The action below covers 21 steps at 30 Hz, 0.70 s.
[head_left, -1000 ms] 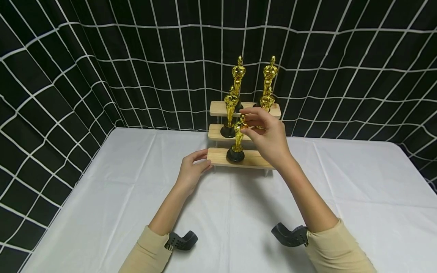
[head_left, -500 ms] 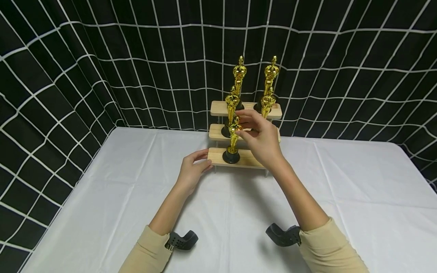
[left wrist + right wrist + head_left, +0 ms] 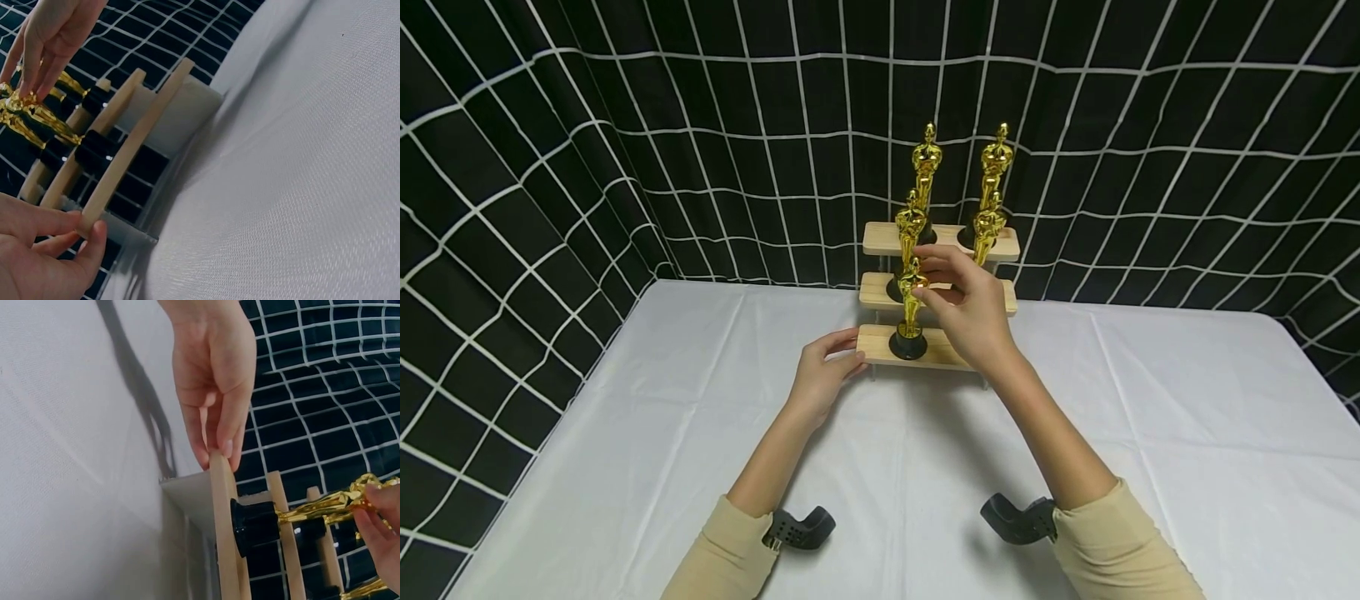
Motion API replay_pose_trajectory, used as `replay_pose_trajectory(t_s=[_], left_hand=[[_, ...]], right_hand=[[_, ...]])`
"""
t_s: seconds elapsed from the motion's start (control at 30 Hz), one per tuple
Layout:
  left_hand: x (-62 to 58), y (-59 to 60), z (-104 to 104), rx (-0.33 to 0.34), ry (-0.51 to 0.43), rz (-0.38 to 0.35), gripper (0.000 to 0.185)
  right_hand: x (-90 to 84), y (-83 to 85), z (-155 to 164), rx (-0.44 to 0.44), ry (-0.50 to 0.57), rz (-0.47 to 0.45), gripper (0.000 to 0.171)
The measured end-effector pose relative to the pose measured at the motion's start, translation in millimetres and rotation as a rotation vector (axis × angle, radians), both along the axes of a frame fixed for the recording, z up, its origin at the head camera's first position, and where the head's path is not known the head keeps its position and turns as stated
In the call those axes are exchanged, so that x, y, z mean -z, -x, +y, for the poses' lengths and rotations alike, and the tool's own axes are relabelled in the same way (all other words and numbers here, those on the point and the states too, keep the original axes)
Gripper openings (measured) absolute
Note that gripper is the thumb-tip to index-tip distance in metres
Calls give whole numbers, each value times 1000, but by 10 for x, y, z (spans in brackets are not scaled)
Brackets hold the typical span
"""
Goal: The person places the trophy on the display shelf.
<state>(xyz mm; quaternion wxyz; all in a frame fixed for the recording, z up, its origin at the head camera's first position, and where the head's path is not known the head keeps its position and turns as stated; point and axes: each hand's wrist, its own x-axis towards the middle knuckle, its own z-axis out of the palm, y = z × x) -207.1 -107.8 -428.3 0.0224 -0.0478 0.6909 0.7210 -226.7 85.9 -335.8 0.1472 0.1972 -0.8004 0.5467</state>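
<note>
A gold statuette trophy (image 3: 910,310) with a round black base (image 3: 255,526) stands upright toward the left end of the lowest step of a wooden three-step display stand (image 3: 949,357). My right hand (image 3: 973,312) pinches its upper part between thumb and fingers. With thumb and fingers, my left hand (image 3: 822,375) grips the left end of that lowest step; the left wrist view shows the same left hand (image 3: 50,250) at the board's end. Behind, on the middle step, are a left trophy (image 3: 910,225) and a right trophy (image 3: 988,223), the latter partly hidden by my right hand.
Two more trophies stand on the top step, one at left (image 3: 927,162) and one at right (image 3: 996,162). A white cloth (image 3: 700,467) covers the table under the stand. Black curtain with a white grid (image 3: 760,158) hangs behind and at the left.
My right hand has moved left with the front trophy, which now stands nearer the left end of the lowest step. The left hand has kept its grip on the stand.
</note>
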Motion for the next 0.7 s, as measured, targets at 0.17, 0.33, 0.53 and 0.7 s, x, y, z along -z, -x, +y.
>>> replay_pose_trajectory(t_s=[0.17, 0.33, 0.53, 0.7], left_hand=[[5, 4, -7, -9, 7, -12, 43], [4, 6, -12, -13, 0, -10, 43], [-22, -10, -27, -21, 1, 10, 42], [-36, -18, -66, -43, 39, 11, 42]], right_hand=[[11, -4, 12, -10, 19, -8, 51], [21, -39, 80, -11, 42, -27, 51], [23, -108, 200, 27, 19, -31, 48], [38, -155, 317, 39, 6, -15, 46]])
